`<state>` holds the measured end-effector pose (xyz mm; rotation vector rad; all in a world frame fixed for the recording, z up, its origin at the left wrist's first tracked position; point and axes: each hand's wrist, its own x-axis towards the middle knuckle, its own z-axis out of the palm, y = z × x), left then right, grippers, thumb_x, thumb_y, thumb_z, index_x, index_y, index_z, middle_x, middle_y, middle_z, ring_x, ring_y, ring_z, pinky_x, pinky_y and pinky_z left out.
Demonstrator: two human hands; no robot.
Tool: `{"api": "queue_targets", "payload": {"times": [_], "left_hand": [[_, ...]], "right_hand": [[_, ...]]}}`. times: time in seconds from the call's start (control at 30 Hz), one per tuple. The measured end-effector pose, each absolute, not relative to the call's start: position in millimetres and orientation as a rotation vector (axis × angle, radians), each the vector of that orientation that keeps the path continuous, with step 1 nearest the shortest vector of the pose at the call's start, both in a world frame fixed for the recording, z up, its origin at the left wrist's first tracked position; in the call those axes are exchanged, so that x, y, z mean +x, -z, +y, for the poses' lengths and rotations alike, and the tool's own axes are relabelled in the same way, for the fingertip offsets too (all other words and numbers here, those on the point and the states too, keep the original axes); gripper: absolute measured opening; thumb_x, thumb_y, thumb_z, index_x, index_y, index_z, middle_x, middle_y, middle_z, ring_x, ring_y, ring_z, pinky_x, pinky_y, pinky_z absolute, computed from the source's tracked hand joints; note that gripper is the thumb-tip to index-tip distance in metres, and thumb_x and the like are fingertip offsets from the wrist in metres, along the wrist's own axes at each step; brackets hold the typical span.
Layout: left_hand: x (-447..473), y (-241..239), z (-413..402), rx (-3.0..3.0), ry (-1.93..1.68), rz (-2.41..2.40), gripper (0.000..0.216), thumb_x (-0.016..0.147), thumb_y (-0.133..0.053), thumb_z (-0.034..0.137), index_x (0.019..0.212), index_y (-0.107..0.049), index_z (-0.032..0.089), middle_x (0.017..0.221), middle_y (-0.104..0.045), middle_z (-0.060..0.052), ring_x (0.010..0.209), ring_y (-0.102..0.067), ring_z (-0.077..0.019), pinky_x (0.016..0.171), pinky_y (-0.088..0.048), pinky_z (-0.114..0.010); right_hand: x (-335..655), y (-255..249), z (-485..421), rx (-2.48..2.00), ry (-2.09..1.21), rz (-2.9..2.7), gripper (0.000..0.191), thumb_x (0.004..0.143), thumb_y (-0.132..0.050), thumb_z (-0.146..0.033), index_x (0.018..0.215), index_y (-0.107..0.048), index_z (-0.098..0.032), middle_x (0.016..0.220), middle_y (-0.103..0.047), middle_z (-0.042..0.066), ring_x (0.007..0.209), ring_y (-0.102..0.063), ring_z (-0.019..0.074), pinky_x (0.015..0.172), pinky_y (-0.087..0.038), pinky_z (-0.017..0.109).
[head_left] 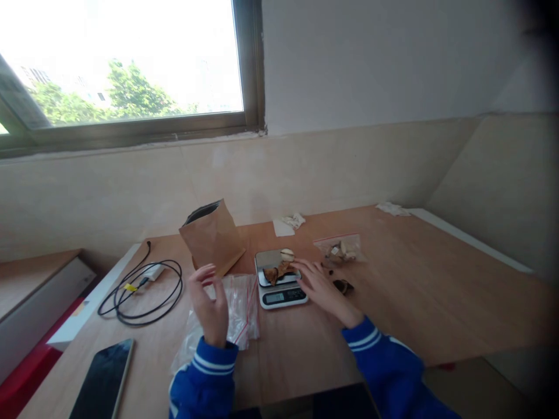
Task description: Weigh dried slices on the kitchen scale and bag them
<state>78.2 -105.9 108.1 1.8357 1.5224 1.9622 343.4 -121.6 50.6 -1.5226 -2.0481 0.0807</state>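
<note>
A small kitchen scale (pixel 283 297) with a lit display stands in the middle of the table. On its metal plate lie brown, dried, wrinkled pieces (pixel 271 274) and one pale, rounded piece (pixel 287 254). My right hand (pixel 322 288) reaches over the plate's right side with fingers stretched out; the fingertips are at the brown pieces, and I cannot tell whether they touch. My left hand (pixel 210 305) is raised above clear zip bags (pixel 240 311), its fingers loosely bent and apart, holding nothing. Beside my right hand lies a dark dried piece (pixel 344 286), partly covered by it.
Behind the bags stands an open brown paper pouch (pixel 215 238). A zip bag with pale pieces (pixel 341 249) lies beyond my right hand. At the left are a coiled black cable (pixel 131 319) and a phone (pixel 103 378). Crumpled tissue (pixel 294 220) sits near the wall.
</note>
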Motion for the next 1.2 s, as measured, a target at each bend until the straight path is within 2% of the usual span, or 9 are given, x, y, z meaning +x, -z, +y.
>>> {"api": "queue_targets", "payload": {"times": [0.1, 0.23, 0.33, 0.43, 0.6, 0.77, 0.9, 1.07, 1.2], "left_hand": [[102.4, -78.4, -95.4, 2.086, -1.764, 1.334, 0.017, 0.088, -0.043, 0.020, 0.101, -0.053, 0.017, 0.101, -0.058, -0.009, 0.097, -0.056, -0.0199, 0.081, -0.048, -0.036], [106.3, -42.4, -96.3, 2.292, -1.518, 1.194, 0.019, 0.088, -0.042, 0.018, 0.101, -0.055, 0.018, 0.101, -0.060, -0.009, 0.100, -0.056, -0.0200, 0.090, -0.045, -0.040], [98.4, -30.3, -100.6, 2.127, -1.556, 1.317, 0.020, 0.088, -0.039, 0.019, 0.098, -0.056, 0.018, 0.098, -0.060, -0.009, 0.095, -0.057, -0.0200, 0.082, -0.048, -0.036], [96.5, -28.5, -102.9, 2.036, -1.515, 1.394, 0.020, 0.088, -0.039, 0.021, 0.099, -0.056, 0.018, 0.098, -0.061, -0.008, 0.092, -0.057, -0.0201, 0.077, -0.048, -0.034], [102.9, -31.2, -104.2, 2.236, -1.220, 1.242, 0.025, 0.089, -0.040, 0.021, 0.109, -0.055, 0.019, 0.107, -0.061, -0.009, 0.105, -0.055, -0.0219, 0.093, -0.044, -0.042], [100.8, -31.5, -105.6, 2.223, -1.167, 1.253, 0.027, 0.089, -0.040, 0.022, 0.110, -0.056, 0.019, 0.110, -0.061, -0.010, 0.107, -0.056, -0.0221, 0.092, -0.046, -0.041], [100.8, -35.1, -107.9, 2.322, -1.055, 1.174, 0.035, 0.090, -0.037, 0.020, 0.121, -0.053, 0.021, 0.123, -0.058, -0.010, 0.118, -0.051, -0.0222, 0.101, -0.039, -0.044], [105.8, -42.5, -112.7, 2.450, -0.851, 1.167, 0.044, 0.092, -0.035, 0.025, 0.135, -0.043, 0.025, 0.141, -0.046, -0.008, 0.130, -0.041, -0.0221, 0.106, -0.034, -0.046], [110.0, -45.7, -114.1, 2.513, -0.743, 1.234, 0.046, 0.094, -0.033, 0.030, 0.141, -0.035, 0.032, 0.147, -0.038, -0.003, 0.136, -0.032, -0.0216, 0.108, -0.029, -0.047]], "right_hand": [[322.2, -55.9, -102.8, -1.562, 0.008, -2.122, 0.040, 0.089, -0.046, -0.023, 0.128, -0.050, -0.024, 0.133, -0.052, 0.009, 0.114, -0.048, 0.0273, 0.091, -0.040, 0.043], [316.1, -55.7, -102.2, -1.610, 0.040, -2.132, 0.030, 0.087, -0.050, -0.022, 0.117, -0.057, -0.025, 0.120, -0.059, 0.009, 0.107, -0.051, 0.0277, 0.085, -0.040, 0.042], [323.6, -57.7, -113.9, -1.573, 0.012, -2.115, 0.024, 0.088, -0.051, -0.022, 0.109, -0.061, -0.027, 0.112, -0.062, 0.007, 0.105, -0.052, 0.0262, 0.086, -0.038, 0.040], [330.7, -63.3, -122.4, -1.532, -0.060, -2.082, 0.022, 0.089, -0.051, -0.023, 0.107, -0.062, -0.027, 0.109, -0.064, 0.006, 0.102, -0.052, 0.0254, 0.088, -0.037, 0.041], [344.7, -64.9, -119.2, -1.412, -0.183, -1.935, 0.020, 0.089, -0.052, -0.026, 0.106, -0.063, -0.026, 0.106, -0.065, 0.005, 0.101, -0.055, 0.0228, 0.088, -0.039, 0.037], [391.6, -48.2, -109.0, -1.530, -0.033, -1.668, 0.023, 0.088, -0.051, -0.031, 0.106, -0.063, -0.023, 0.102, -0.064, 0.008, 0.097, -0.058, 0.0238, 0.085, -0.043, 0.037], [426.4, -37.0, -102.9, -1.776, 0.126, -1.557, 0.027, 0.086, -0.049, -0.031, 0.106, -0.063, -0.020, 0.101, -0.062, 0.011, 0.096, -0.055, 0.0274, 0.084, -0.042, 0.041], [413.1, -32.3, -104.4, -1.819, 0.175, -1.759, 0.028, 0.087, -0.047, -0.027, 0.110, -0.063, -0.022, 0.118, -0.057, 0.011, 0.106, -0.050, 0.0286, 0.089, -0.038, 0.044], [392.8, -27.6, -109.7, -1.773, 0.079, -2.022, 0.030, 0.084, -0.054, -0.027, 0.113, -0.060, -0.024, 0.116, -0.059, 0.009, 0.105, -0.050, 0.0274, 0.090, -0.036, 0.043]]}}
